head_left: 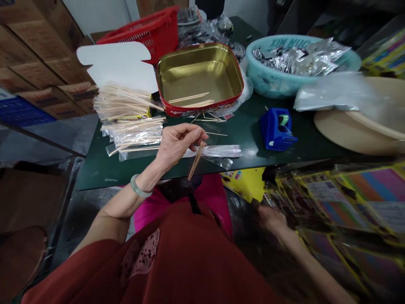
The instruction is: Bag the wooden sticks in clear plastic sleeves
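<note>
My left hand (182, 141), with a pale green bangle at the wrist, is over the table's front edge. Its thumb and fingers pinch a small bundle of thin wooden sticks (195, 162), which hangs tilted downward. Low on the right, my right hand (272, 218) is dark and blurred beside a yellow packet (245, 183) and stacked packs; whether it grips anything cannot be made out. Left of my left hand lie clear bags of wooden sticks (136, 131). Loose sticks (190, 101) lie in the gold-lined tin (199, 63). Flat clear plastic sleeves (221, 151) lie just behind the hanging bundle.
A blue tape dispenser (277, 130) stands right of centre. Behind it is a light blue basin (268, 80) of silvery packets; a beige basin (348, 131) is farther right. A red basket (155, 36) stands at the back. Colourful packs (341, 198) crowd the lower right. Cartons (34, 55) rise at left.
</note>
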`<state>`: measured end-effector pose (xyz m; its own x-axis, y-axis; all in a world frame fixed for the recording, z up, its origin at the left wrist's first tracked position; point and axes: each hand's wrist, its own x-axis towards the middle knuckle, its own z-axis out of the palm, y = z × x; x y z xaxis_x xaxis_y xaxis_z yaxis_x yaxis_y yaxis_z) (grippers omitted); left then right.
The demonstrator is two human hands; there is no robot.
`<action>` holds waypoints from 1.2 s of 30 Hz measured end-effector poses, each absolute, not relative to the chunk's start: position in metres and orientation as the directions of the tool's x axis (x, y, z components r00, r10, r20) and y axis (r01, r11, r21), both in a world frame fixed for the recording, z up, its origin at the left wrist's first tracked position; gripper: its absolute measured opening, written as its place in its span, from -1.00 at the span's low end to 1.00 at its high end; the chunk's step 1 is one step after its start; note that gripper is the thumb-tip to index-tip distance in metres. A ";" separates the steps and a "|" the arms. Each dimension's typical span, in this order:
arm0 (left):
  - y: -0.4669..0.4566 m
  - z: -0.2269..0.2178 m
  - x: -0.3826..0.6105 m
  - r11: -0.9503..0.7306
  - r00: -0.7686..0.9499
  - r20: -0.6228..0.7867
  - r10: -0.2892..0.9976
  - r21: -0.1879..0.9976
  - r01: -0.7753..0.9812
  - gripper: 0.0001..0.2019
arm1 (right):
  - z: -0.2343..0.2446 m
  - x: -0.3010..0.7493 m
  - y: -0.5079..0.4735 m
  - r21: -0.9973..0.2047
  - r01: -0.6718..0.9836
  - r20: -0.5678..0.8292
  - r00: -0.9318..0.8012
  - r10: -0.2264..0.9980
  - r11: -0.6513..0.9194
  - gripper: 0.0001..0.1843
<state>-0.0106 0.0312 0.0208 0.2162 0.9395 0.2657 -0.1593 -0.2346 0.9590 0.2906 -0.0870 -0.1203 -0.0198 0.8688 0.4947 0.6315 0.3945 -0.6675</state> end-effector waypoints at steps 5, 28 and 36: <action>0.026 0.023 0.005 -0.192 0.284 0.235 0.930 0.966 -0.171 -0.62 | -0.065 0.245 -0.063 -0.646 0.642 0.527 -0.017 0.849 0.414 -0.83; 0.018 0.003 -0.006 -0.028 0.453 0.087 0.887 0.990 -0.136 -0.59 | -0.026 0.170 -0.023 -0.731 0.345 0.622 -0.018 0.783 0.589 -0.78; 0.020 -0.002 -0.006 0.010 0.464 0.080 0.882 0.982 -0.189 -0.62 | -0.029 0.175 -0.024 -0.535 0.466 0.741 -0.141 0.656 0.705 -0.60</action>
<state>-0.0060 0.0200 -0.0017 0.4637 0.8823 0.0803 -0.1888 0.0098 0.9820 0.1746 -0.0237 -0.0292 -0.1414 0.6565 0.7410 0.4659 0.7045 -0.5353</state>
